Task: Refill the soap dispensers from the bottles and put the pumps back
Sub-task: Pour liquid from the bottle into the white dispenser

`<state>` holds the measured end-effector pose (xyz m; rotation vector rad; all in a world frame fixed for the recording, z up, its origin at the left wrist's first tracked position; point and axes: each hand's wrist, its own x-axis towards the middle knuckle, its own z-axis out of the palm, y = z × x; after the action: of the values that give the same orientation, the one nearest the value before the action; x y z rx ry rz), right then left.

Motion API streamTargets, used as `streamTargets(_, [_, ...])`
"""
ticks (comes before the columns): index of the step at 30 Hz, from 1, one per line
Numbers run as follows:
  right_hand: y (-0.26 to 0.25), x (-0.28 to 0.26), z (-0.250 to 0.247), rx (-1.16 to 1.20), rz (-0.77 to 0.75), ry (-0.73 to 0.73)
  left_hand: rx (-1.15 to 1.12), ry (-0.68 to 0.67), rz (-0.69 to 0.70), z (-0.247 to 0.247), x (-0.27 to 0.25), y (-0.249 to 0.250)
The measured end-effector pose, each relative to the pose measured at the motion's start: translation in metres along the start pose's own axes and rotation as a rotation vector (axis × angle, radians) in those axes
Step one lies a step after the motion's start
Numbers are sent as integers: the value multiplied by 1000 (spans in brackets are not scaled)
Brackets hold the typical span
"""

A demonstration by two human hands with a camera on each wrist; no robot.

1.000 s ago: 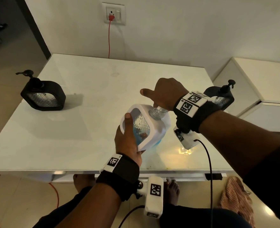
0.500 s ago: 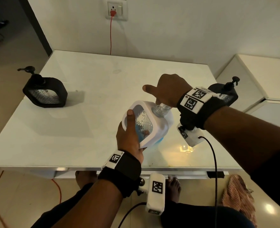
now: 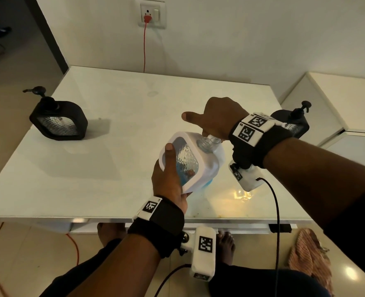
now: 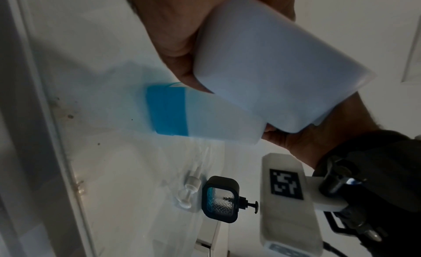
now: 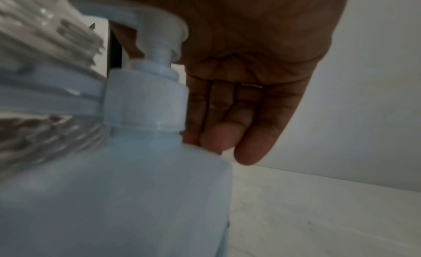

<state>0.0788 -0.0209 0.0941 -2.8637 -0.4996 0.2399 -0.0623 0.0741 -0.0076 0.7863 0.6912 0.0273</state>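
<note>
Head view: left hand [image 3: 168,181] grips the tilted white dispenser [image 3: 190,161], right hand [image 3: 218,118] holds its pump [image 5: 159,50]; black dispensers beside it look capped.

A home: tiled floor [image 3: 38,249], wall socket [image 3: 151,15], white table [image 3: 117,116].
</note>
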Motion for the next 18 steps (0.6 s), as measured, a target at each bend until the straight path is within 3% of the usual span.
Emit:
streamTargets(6, [3,2,7,-13,7,50,12,14,-3,0,-1,0])
streamTargets(12, [-2,-5,-8,38,17,-83,37,21,1,0,-1,0])
streamTargets(18, [2,3,2,-39,9,7,26,34,5,2,-2,1])
